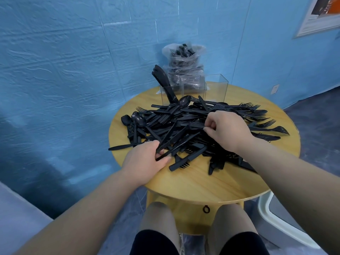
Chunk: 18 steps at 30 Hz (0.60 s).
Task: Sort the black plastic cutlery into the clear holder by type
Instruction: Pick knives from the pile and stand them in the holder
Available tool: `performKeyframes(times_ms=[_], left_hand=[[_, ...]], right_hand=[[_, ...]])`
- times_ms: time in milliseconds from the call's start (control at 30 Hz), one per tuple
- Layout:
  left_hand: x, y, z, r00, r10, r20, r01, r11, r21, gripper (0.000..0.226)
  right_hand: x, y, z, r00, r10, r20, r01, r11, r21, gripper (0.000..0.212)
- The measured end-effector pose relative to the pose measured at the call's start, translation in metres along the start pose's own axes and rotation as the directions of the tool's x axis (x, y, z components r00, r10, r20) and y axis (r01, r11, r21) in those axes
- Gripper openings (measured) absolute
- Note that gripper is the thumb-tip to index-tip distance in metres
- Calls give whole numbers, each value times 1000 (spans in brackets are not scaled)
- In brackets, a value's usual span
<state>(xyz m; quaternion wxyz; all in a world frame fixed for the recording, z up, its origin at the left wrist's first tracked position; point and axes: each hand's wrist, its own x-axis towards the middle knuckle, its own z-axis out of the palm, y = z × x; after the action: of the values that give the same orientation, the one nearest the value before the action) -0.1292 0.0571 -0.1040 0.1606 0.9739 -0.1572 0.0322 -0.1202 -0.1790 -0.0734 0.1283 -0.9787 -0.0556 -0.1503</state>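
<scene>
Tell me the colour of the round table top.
Light yellowish wood grain on the table top, seen in the head view.

Home room, blue textured wall (73, 61), round wooden table (202, 181), framed picture (320, 15)

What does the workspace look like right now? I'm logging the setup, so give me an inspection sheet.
Surface: round wooden table.
Job's things: cutlery pile mid-table; clear holder behind it, knives in its left compartment, the others look empty.
Clutter: bag of more cutlery behind the holder.
Hands: left hand grips several pieces; right hand pinches one.
Cables: nothing seen.
Surroundings: blue wall, picture frame, wall socket.
</scene>
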Motion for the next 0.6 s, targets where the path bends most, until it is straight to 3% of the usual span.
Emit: performKeyframes(times_ms=[400, 600], left_hand=[[-1, -6, -14, 996, -11, -94, 3, 996, -89, 25], [-2, 6, -13, 989, 57, -138, -74, 990, -120, 30]], right_hand=[[-13, 12, -13, 998, 2, -58, 4, 995, 102, 6], [-34, 13, -27, 974, -177, 138, 173, 984, 40, 22]])
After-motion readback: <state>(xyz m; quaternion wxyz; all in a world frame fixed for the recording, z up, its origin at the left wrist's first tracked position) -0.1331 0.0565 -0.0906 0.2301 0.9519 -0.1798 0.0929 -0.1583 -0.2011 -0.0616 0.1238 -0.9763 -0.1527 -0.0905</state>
